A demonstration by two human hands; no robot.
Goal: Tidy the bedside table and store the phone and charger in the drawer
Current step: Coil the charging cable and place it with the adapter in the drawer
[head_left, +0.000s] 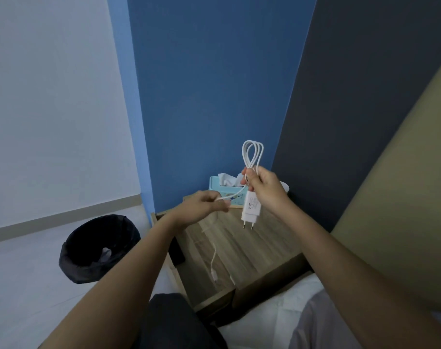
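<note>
1. Mid cable-winding: right hand (266, 191) grips the looped cable (252, 153), with the charger (250, 207) dangling above the tabletop (259, 248).
2. Left hand (204, 206) pinches the loose cable run.
3. Next, probably: wind in the tail, then into the drawer. Phone's hard to make out.

The single head view looks forward and steeply down from close above the desk (252, 250), facing the blue wall (209, 84), with both forearms reaching in from the near edge.
</note>
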